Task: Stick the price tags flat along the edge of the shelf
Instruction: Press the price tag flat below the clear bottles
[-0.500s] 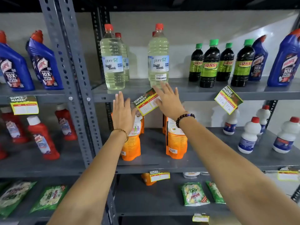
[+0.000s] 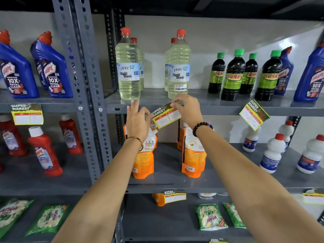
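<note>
Flanking tilted price tag (image 2: 166, 118): bleach bottles (image 2: 128, 67).

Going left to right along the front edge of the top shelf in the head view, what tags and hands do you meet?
Level price tag → left hand → tilted price tag pinched by the right hand → crooked price tag.

Price tag (image 2: 166, 117) yellow-edged, red-and-white boxes; shelf edge (image 2: 219, 110) grey.
</note>
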### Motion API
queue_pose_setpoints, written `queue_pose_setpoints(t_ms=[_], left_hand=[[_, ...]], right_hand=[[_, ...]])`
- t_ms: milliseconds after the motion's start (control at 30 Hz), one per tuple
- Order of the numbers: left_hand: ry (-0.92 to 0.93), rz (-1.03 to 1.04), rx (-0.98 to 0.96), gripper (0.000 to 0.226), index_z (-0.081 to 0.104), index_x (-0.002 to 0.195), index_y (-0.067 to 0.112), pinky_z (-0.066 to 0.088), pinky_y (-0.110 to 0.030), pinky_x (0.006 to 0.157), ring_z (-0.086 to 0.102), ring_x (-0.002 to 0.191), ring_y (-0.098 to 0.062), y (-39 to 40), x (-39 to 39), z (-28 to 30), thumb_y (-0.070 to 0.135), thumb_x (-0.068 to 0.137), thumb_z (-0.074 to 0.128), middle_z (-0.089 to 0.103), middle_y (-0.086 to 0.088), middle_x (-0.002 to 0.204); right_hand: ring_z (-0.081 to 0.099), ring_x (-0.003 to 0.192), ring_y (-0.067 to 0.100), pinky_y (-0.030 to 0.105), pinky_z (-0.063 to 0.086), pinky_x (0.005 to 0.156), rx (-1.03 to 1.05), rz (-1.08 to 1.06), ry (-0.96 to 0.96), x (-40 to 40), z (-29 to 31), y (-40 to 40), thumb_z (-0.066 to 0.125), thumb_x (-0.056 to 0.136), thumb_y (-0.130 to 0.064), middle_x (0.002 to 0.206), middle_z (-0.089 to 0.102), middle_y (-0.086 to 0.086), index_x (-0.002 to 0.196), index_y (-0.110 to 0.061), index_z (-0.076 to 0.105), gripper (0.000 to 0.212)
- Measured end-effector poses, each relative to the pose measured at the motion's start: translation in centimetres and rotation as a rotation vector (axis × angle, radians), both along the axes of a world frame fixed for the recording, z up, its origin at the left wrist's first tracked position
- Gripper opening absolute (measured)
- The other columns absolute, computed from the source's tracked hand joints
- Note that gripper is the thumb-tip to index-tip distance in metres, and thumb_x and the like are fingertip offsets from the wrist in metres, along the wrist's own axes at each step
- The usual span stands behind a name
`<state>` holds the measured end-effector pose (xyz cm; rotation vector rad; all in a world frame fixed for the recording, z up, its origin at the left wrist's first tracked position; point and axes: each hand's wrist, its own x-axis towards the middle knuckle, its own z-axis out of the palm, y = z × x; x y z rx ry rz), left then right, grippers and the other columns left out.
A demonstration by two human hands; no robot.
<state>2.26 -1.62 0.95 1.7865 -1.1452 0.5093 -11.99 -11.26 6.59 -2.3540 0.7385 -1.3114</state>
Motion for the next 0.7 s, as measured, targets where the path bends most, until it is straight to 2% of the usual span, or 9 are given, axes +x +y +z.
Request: queue_pose_setpoints(t_ms=[133, 233, 267, 300, 367, 467, 567, 633, 700], left_hand=[[0.014, -0.040, 0.010, 0.015, 0.061, 0.084, 0.004, 0.022, -0.048, 0.118, 0.019, 0.144, -0.034, 0.4, -0.1, 0.8, 0.016, 0.093, 0.057, 0.048, -0.015, 0.140], [0.013, -0.089, 0.010, 0.017, 0.053, 0.076, 0.008, 0.033, -0.052, 0.112, 0.032, 0.138, -0.036, 1.3, 0.2, 1.4, 0.012, 0.092, 0.057, 0.060, -0.012, 0.102], [-0.010, -0.095, 0.037, 0.018, 0.052, 0.075, 0.008, 0.030, -0.050, 0.114, 0.034, 0.137, -0.036, 1.6, 0.5, 1.6, 0.012, 0.091, 0.058, 0.061, -0.013, 0.100], [-0.029, -0.096, 0.070, 0.017, 0.053, 0.075, 0.008, 0.026, -0.047, 0.116, 0.034, 0.138, -0.034, 2.0, 0.8, 1.8, 0.012, 0.090, 0.059, 0.063, -0.014, 0.107], [-0.055, -0.087, 0.131, 0.016, 0.056, 0.075, 0.006, 0.023, -0.044, 0.116, 0.034, 0.138, -0.031, 2.6, 1.6, 2.2, 0.012, 0.089, 0.061, 0.063, -0.012, 0.123], [-0.096, -0.062, 0.181, 0.015, 0.058, 0.074, 0.006, 0.031, -0.042, 0.111, 0.040, 0.135, -0.027, 3.0, 2.4, 2.7, 0.012, 0.088, 0.062, 0.063, -0.008, 0.123], [-0.128, -0.030, 0.196, 0.015, 0.058, 0.073, 0.009, 0.044, -0.037, 0.093, 0.056, 0.115, -0.025, 3.1, 2.4, 3.1, 0.014, 0.086, 0.062, 0.066, -0.006, 0.114], [-0.114, 0.000, 0.178, 0.015, 0.057, 0.071, 0.012, 0.045, -0.033, 0.077, 0.062, 0.098, -0.026, 3.0, 2.2, 3.5, 0.015, 0.086, 0.062, 0.068, -0.004, 0.103], [-0.086, 0.031, 0.151, 0.014, 0.059, 0.072, 0.013, 0.045, -0.034, 0.073, 0.064, 0.092, -0.028, 2.9, 2.1, 3.9, 0.017, 0.085, 0.062, 0.071, -0.005, 0.102]], right_hand=[[0.062, 0.092, 0.021, 0.022, 0.040, 0.071, 0.037, 0.000, -0.021, 0.0, 0.0, 0.1, 0.064, 0.082, -0.013, 0.102, 0.070, 0.012, 0.083, -0.007, 0.069, 0.008], [0.059, 0.102, 0.024, 0.026, 0.039, 0.083, 0.033, 0.043, -0.013, -0.3, -0.2, 0.4, 0.067, 0.080, -0.013, 0.109, 0.068, 0.013, 0.080, -0.004, 0.069, 0.010], [0.058, 0.105, 0.025, 0.030, 0.038, 0.091, 0.026, 0.057, 0.001, -0.3, -0.3, 0.5, 0.067, 0.079, -0.013, 0.112, 0.067, 0.013, 0.079, -0.004, 0.069, 0.010], [0.057, 0.108, 0.025, 0.037, 0.032, 0.101, 0.013, 0.062, 0.019, -0.2, -0.5, 0.6, 0.067, 0.079, -0.013, 0.115, 0.066, 0.012, 0.078, -0.005, 0.070, 0.009], [0.051, 0.119, 0.022, 0.048, 0.011, 0.113, -0.020, 0.031, 0.086, 0.2, -1.0, 0.7, 0.065, 0.080, -0.013, 0.125, 0.061, 0.010, 0.075, -0.009, 0.071, 0.008], [0.035, 0.134, 0.024, 0.052, -0.006, 0.115, -0.058, -0.009, 0.149, 0.9, -1.8, 0.9, 0.064, 0.081, -0.013, 0.138, 0.051, 0.008, 0.073, -0.012, 0.071, 0.010], [0.022, 0.140, 0.030, 0.049, -0.009, 0.115, -0.056, -0.039, 0.150, 1.3, -2.2, 0.8, 0.063, 0.082, -0.013, 0.142, 0.047, 0.009, 0.076, -0.011, 0.072, 0.010], [0.021, 0.141, 0.032, 0.050, -0.007, 0.115, -0.042, -0.056, 0.120, 1.5, -2.0, 0.8, 0.063, 0.082, -0.013, 0.142, 0.046, 0.010, 0.077, -0.011, 0.073, 0.011], [0.024, 0.139, 0.033, 0.051, -0.004, 0.115, -0.017, -0.068, 0.071, 1.7, -1.7, 0.9, 0.064, 0.080, -0.012, 0.139, 0.049, 0.012, 0.076, -0.011, 0.073, 0.010]])
